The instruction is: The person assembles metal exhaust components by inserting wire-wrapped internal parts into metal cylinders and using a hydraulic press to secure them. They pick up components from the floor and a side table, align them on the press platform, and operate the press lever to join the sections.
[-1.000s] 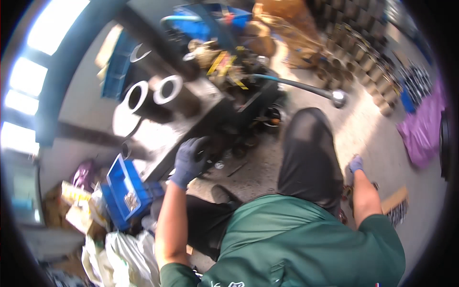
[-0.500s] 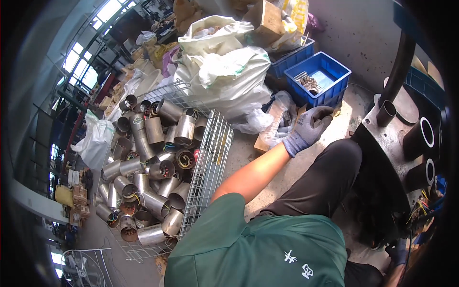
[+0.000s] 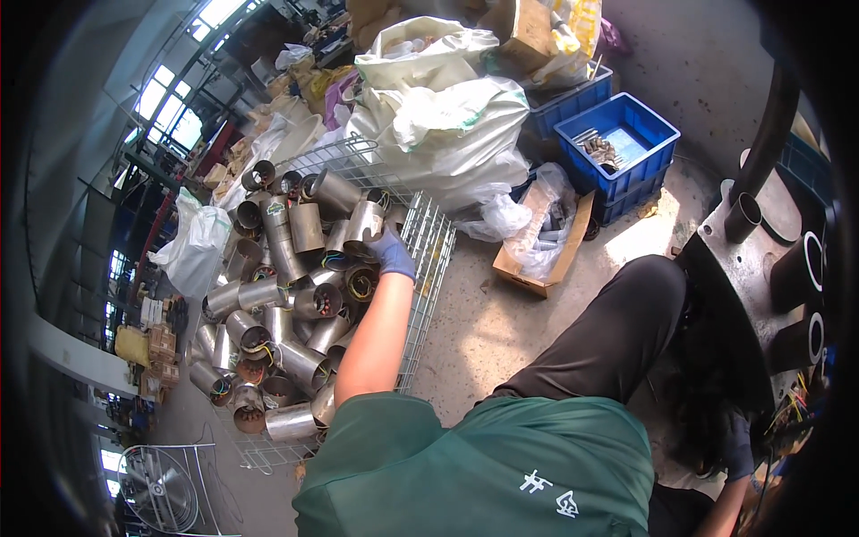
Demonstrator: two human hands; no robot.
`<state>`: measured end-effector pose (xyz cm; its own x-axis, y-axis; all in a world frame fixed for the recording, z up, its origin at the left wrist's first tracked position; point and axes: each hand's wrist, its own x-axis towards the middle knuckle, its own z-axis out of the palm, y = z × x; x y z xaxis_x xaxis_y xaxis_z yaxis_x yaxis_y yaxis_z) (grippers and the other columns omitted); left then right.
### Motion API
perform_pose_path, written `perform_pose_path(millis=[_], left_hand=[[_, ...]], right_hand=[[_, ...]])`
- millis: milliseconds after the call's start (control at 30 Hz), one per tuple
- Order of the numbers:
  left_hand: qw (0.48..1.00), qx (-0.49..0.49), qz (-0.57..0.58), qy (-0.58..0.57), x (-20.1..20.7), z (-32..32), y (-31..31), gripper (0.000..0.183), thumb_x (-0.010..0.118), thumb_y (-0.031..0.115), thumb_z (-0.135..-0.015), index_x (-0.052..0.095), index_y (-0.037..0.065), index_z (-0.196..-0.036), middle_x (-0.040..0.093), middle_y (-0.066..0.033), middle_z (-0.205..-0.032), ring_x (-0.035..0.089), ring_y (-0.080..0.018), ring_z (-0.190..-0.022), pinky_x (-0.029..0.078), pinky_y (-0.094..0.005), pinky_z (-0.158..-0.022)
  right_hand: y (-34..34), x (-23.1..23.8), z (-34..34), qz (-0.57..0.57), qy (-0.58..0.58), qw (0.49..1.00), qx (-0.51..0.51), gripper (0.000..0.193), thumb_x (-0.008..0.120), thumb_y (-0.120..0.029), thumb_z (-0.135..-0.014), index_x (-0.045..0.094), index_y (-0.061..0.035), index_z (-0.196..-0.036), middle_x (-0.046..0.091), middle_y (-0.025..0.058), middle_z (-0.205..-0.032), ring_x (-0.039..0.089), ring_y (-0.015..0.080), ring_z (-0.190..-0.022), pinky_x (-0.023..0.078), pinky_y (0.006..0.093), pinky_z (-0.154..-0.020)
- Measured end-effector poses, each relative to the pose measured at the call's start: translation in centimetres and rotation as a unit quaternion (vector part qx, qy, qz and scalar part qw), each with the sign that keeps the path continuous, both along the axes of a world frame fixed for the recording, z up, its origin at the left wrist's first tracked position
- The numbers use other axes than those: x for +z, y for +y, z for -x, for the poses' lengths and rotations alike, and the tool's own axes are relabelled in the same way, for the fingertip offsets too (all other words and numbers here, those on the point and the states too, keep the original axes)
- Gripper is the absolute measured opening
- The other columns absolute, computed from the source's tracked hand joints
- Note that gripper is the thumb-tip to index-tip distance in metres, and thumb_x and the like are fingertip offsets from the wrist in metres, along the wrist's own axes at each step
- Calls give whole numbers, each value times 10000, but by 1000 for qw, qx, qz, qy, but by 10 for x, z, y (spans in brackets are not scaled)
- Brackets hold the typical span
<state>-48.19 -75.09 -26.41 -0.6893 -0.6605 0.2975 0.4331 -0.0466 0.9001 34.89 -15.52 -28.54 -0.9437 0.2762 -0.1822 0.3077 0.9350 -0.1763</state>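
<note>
My left hand (image 3: 392, 253), in a grey-blue work glove, reaches into the wire basket (image 3: 428, 268). Its fingers are bent at the lower end of a shiny cylindrical motor housing (image 3: 365, 221) and seem to grip its rim; the fingertips are partly hidden. Around it lie several more metal housings (image 3: 307, 228), piled at varied angles, some with copper windings and coloured wires inside. Low at the right, my right hand (image 3: 738, 447), in a dark glove, hangs in shadow beside the black machine stand; its fingers cannot be made out.
To the right stands a metal machine plate (image 3: 716, 228) with upright black tubes (image 3: 796, 273). Beyond my knee are an open cardboard box (image 3: 544, 259) with plastic-wrapped parts and stacked blue crates (image 3: 617, 148). White sacks (image 3: 447, 125) stand behind the basket; a floor fan (image 3: 159, 488) is at lower left.
My left hand has swung left from beside the cardboard box into the wire basket, onto a motor housing. My right hand has shifted slightly upward. The whole view has moved a little.
</note>
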Motion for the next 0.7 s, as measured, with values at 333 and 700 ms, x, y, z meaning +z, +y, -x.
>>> perform_pose_path(millis=[333,700], left_hand=[[949,-147,-218,-175,11,-10,-4,842,574,727,-892,450,150,-1492,454,-98,-1519,374,-272,-1399,336,-475,-1175],[939,36,-275,-202,33,32,-48,649,681,697,-838,688,106,-1106,713,-154,-1113,690,-337,-914,551,-484,-876]], right_hand=[[-25,6,-19,-25,15,999,-25,339,599,-70,-977,628,-27,-1312,598,198,-1374,572,407,-1270,488,485,-1065],[-39,33,15,120,-59,972,-193,510,726,-315,-900,634,-17,-1303,639,233,-1325,579,420,-1261,476,488,-1072]])
